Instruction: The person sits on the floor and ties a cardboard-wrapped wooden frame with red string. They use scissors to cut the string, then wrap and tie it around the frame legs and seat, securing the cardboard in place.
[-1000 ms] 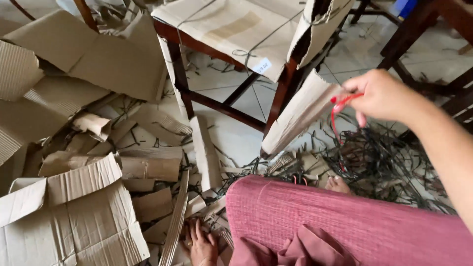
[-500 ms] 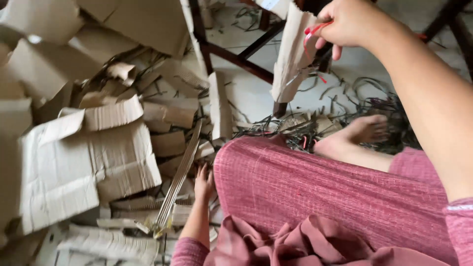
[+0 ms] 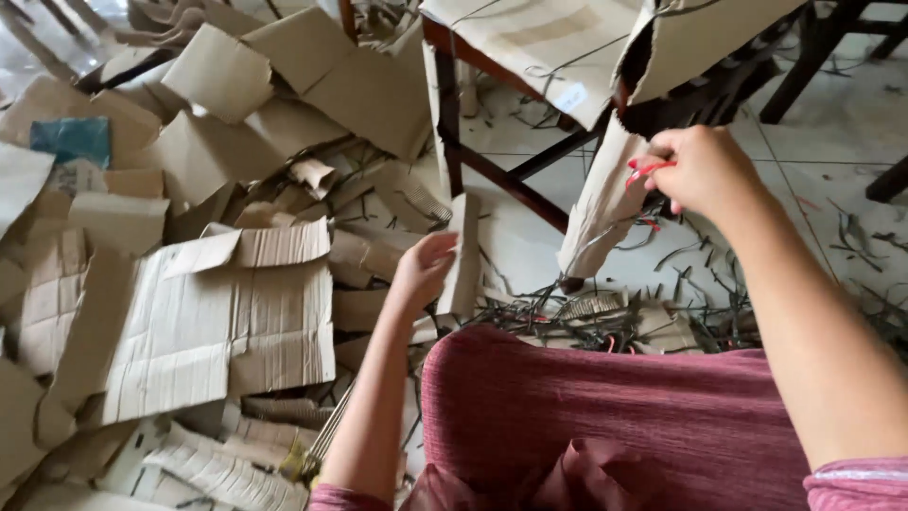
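Note:
My right hand is raised at the upper right, fingers closed on a red-handled tool, apparently scissors, pressed against a tall piece of cardboard that leans by a wooden table leg. My left hand reaches out over my maroon-clad lap and touches a narrow upright cardboard strip; whether it grips the strip is unclear. Cut cardboard pieces lie all around on the floor.
A large flattened corrugated sheet lies at the left among many cardboard scraps. A dark wooden table frame stands ahead with cardboard sheets on top. Dark thin strips litter the tiled floor by my knee.
My left hand has risen from the floor beside my leg to the upright cardboard strip. My right hand stays closed on the red-handled tool at the leaning cardboard. The view shifted.

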